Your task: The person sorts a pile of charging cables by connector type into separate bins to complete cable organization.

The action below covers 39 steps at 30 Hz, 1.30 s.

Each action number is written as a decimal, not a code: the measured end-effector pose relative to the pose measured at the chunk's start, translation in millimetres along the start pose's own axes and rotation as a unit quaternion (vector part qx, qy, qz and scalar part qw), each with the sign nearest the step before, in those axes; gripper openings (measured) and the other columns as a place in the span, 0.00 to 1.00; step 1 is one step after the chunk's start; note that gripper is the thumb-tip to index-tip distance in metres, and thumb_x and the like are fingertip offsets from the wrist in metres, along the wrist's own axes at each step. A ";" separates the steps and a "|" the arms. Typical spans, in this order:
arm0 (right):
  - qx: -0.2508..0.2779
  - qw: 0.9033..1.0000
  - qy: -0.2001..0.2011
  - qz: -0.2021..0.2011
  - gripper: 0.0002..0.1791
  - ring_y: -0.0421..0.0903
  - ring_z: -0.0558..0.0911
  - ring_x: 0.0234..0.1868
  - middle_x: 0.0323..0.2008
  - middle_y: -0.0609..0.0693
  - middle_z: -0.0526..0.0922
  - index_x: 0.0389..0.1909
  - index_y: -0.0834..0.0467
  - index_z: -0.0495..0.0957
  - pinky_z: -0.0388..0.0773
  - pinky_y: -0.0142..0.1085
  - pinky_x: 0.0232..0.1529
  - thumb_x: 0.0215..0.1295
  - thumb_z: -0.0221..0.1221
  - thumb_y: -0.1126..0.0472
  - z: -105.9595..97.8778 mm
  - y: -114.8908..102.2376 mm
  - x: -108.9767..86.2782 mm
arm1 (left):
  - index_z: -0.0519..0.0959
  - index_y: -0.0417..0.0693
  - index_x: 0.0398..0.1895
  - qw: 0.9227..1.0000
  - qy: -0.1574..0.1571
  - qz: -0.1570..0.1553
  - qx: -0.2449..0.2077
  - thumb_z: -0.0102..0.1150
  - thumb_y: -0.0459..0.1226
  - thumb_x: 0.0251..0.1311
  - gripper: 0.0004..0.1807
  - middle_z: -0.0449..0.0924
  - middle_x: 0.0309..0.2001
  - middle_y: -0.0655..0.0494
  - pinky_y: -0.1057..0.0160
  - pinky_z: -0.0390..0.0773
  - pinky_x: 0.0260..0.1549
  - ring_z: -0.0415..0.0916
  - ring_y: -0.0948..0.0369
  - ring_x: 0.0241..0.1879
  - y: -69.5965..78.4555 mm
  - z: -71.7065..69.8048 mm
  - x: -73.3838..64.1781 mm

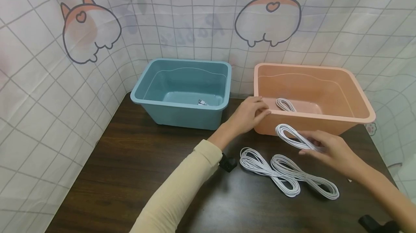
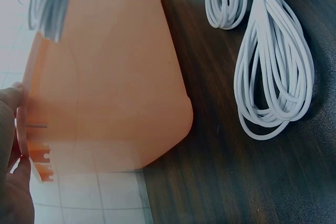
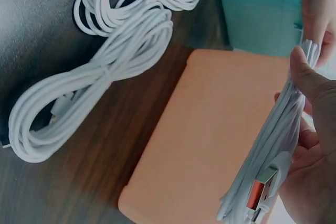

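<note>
My left hand (image 1: 250, 114) grips the rim of the peach plastic bin (image 1: 325, 117) at its front left corner, fingers and thumb on either side of the edge in the left wrist view. Just in front of that bin, my right hand (image 1: 328, 148) pinches a coiled white USB cable (image 1: 292, 135), held above the table. Its metal plug (image 3: 261, 188) shows in the right wrist view. Two more coiled white cables, a left one (image 1: 255, 162) and a right one (image 1: 320, 183), lie overlapping on the table below. Inside the peach bin rests another white cable coil (image 1: 285, 104).
A teal plastic bin (image 1: 180, 107) stands to the left of the peach one, with a small plug-like piece (image 1: 202, 102) in it. Both stand at the back of the dark wooden table (image 1: 130, 175), before a white grid-patterned curtain (image 1: 195, 16).
</note>
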State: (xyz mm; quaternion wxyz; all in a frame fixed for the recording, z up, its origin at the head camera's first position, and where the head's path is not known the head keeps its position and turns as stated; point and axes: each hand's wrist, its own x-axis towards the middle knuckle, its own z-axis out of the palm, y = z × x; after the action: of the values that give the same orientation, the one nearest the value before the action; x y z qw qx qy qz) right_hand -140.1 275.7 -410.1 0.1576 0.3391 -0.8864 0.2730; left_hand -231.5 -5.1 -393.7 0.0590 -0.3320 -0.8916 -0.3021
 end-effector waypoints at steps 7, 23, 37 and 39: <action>-0.006 1.000 0.009 0.003 0.34 0.28 0.78 0.36 0.36 0.44 0.87 0.54 0.62 0.85 0.74 0.15 0.41 0.41 0.82 0.65 -14.2 1.3 3.9 | 0.87 0.41 0.53 1.000 0.003 0.004 0.004 0.62 0.39 0.76 0.13 0.85 0.58 0.46 0.60 0.68 0.74 0.71 0.49 0.73 -0.7 0.8 1.4; -0.039 0.998 -0.002 0.039 0.34 0.28 0.77 0.34 0.35 0.45 0.87 0.59 0.62 0.83 0.73 0.16 0.39 0.46 0.81 0.69 -44.4 2.5 23.8 | 0.87 0.41 0.53 1.000 0.002 0.004 0.007 0.62 0.40 0.76 0.13 0.86 0.58 0.46 0.59 0.68 0.74 0.72 0.49 0.73 -1.3 0.9 2.9; -0.038 0.995 -0.005 0.096 0.28 0.23 0.72 0.36 0.35 0.52 0.86 0.59 0.63 0.83 0.71 0.17 0.33 0.55 0.78 0.68 -65.5 10.3 46.0 | 0.87 0.41 0.53 1.000 -0.007 0.001 0.009 0.61 0.40 0.77 0.13 0.86 0.56 0.46 0.60 0.69 0.74 0.71 0.49 0.73 0.4 -0.7 2.3; -0.048 0.993 -0.011 0.104 0.27 0.22 0.70 0.37 0.36 0.54 0.86 0.58 0.65 0.83 0.70 0.16 0.33 0.56 0.78 0.67 -68.4 12.2 50.5 | 0.87 0.41 0.52 1.000 -0.008 0.002 0.011 0.61 0.40 0.77 0.13 0.86 0.55 0.47 0.60 0.69 0.73 0.71 0.49 0.73 0.8 -1.2 1.8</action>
State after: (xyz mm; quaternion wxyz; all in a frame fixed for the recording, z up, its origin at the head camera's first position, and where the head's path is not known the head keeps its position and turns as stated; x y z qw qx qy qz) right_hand -178.4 297.6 -336.4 0.1343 0.2399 -0.9306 0.2416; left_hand -232.5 -4.3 -391.8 0.0560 -0.3360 -0.8945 -0.2897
